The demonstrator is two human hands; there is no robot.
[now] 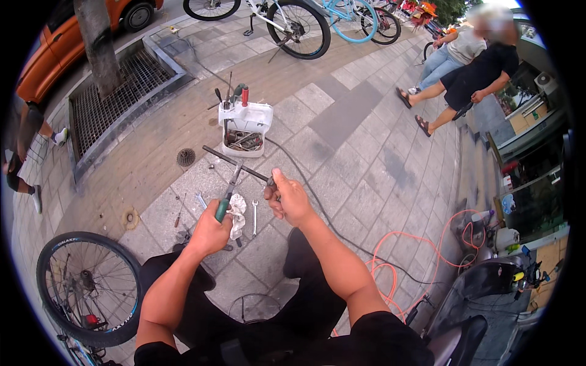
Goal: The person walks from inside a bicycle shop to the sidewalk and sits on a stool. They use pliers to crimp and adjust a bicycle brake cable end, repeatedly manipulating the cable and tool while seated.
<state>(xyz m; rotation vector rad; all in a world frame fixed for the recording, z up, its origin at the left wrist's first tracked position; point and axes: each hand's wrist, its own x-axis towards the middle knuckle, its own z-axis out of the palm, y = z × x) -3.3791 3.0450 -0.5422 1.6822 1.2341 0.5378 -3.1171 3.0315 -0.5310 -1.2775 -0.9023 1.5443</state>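
My left hand [211, 229] is closed round the green grip of a metal tool [234, 177]. The tool's tip meets a long dark bar [227, 158], though whether it clamps or only touches the bar I cannot tell. At the bar's near right end, my right hand [289, 201] has its fingers curled round it, thumb up. On the paving below lie a crumpled white rag [237, 213] and a silver wrench [254, 218]. Just beyond the bar stands a white toolbox [261, 116] with its lid up, full of small metal parts and tools, among them a red-handled one [245, 96].
A loose bicycle wheel [89, 287] lies at my lower left. Nearby are a cassette sprocket [186, 157] and a tan ring [130, 218]. An orange hose [390, 268] and a black cable [332, 226] cross the right side. Parked bicycles [299, 30] and several people stand farther off.
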